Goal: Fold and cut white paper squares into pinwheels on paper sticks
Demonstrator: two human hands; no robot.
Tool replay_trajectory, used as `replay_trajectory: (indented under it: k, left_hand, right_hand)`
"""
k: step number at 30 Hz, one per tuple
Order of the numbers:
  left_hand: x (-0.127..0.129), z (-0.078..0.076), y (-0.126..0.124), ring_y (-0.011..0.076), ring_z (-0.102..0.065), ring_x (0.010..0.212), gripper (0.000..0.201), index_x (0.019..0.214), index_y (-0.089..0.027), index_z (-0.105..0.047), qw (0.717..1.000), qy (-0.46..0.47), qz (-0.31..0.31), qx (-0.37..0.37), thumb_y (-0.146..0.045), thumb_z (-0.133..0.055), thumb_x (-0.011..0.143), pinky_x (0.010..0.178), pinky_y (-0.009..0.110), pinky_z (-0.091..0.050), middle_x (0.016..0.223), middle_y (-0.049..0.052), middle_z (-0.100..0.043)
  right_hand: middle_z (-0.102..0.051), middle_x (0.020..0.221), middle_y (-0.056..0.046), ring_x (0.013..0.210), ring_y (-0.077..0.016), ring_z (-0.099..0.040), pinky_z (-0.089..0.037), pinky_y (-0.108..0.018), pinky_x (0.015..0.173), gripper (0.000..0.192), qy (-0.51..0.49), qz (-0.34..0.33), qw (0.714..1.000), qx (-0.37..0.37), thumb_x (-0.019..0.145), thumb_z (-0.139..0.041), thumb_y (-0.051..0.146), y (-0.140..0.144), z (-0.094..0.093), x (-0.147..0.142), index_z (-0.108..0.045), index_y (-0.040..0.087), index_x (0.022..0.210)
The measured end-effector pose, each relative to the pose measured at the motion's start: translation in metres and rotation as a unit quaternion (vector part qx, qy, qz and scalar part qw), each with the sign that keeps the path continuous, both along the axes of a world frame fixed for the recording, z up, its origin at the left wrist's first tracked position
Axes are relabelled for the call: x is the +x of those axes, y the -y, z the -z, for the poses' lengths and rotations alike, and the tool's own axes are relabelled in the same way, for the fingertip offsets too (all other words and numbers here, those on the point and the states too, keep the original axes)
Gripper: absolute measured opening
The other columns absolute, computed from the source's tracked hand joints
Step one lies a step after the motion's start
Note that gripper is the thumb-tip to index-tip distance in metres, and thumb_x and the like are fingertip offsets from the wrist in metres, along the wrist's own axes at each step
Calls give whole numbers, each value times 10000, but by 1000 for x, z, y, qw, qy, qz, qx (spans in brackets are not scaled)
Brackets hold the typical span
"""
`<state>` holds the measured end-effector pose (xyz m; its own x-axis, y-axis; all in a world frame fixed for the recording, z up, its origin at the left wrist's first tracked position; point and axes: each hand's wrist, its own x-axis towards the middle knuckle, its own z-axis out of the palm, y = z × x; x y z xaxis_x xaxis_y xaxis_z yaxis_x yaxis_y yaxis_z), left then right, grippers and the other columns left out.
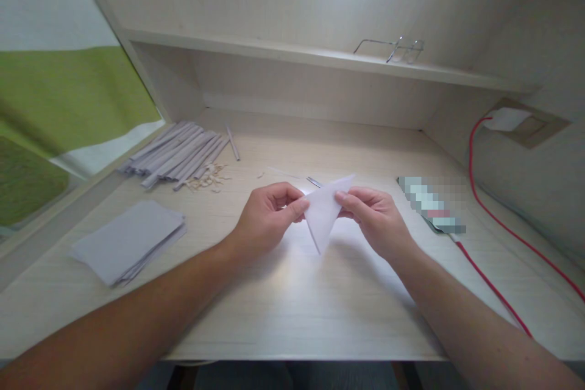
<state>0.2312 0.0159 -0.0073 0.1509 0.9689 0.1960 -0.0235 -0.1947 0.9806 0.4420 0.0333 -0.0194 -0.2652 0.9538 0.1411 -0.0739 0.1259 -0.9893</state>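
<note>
"Pale wood-grain counter (283, 329), boxed in beneath a shelf (274, 52). Where's the paper?"

"The folded white paper (324, 207) is held up between both hands, narrow point downward. The left hand (269, 217) pinches its left edge, thumb on top; the right hand (379, 219) pinches it near the upper right."

"What could go wrong?"

"Uneven pulling, I'd judge. If one pinch tugs harder, the fold could skew or the sheet tear; too loose a pinch might let it spring open."

"Anything nearby?"

"A slim metal tip (314, 182) shows just behind it, so careless lowering could snag. A wide sweep of the left hand might scatter the paper stack (128, 241)."
</note>
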Motion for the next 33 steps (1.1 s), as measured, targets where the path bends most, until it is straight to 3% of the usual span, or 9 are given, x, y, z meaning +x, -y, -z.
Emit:
replay_trajectory:
  k: [7, 13, 17, 19, 22, 27, 33]
  left_hand:
    - [-6, 3, -4, 119, -562, 615, 162, 707, -154, -691, 999, -22, 27, -3, -260, -728, 822, 624, 248, -451, 637, -6, -634]
    - [-6, 3, -3, 117, -555, 621, 180, 735, -146, -717, 995, -70, 69, -13, -288, -711, 846, 616, 242, -437, 654, -5, -641]
    - [-3, 1, -1, 105, -551, 612, 202, 703, -144, -686, 997, -69, 45, -1, -269, -702, 861, 598, 223, -429, 642, -17, -629]
    - [-2, 0, 0, 97, -550, 608, 210, 686, -144, -665, 998, -56, 32, 6, -254, -702, 861, 589, 212, -424, 637, -24, -626]
    - [-2, 0, 0, 89, -539, 587, 220, 665, -144, -646, 998, -50, 25, 6, -237, -706, 855, 574, 205, -415, 614, -31, -613]
    - [-3, -1, -1, 90, -537, 572, 234, 661, -144, -639, 999, -35, -10, 10, -256, -730, 845, 565, 211, -411, 598, -32, -607]
    - [-5, -3, -1, 106, -565, 587, 230, 668, -144, -655, 999, -16, -34, 2, -271, -744, 837, 601, 231, -443, 601, -18, -634]
  right_hand:
    - [-739, 736, -34, 710, -190, -692, -591, -349, 731, 208, 22, 28, 999, 31, 907, -746, 394, 0, -6, 4, -818, 208, 849]
    - [-728, 709, -35, 681, -173, -662, -555, -304, 667, 274, 74, 25, 995, 66, 913, -736, 396, 4, -11, 0, -782, 197, 730]
    - [-743, 783, -41, 716, -179, -678, -562, -312, 691, 291, 71, -32, 996, 34, 930, -706, 444, 6, -5, -3, -777, 179, 833]
    - [-739, 772, -43, 716, -172, -667, -541, -303, 696, 331, 97, -71, 992, 39, 957, -672, 442, 8, -2, -4, -762, 168, 796]
    - [-731, 748, -36, 702, -156, -653, -515, -284, 690, 350, 105, -70, 990, 55, 979, -650, 423, 9, -1, -6, -752, 167, 765]
    - [-769, 833, -52, 751, -168, -692, -543, -292, 725, 298, 67, -149, 986, -22, 969, -664, 423, 10, 0, -10, -774, 163, 874]
    - [-765, 806, -69, 739, -174, -692, -533, -310, 742, 330, 80, -153, 984, -33, 979, -651, 419, 10, 0, -9, -765, 140, 845]
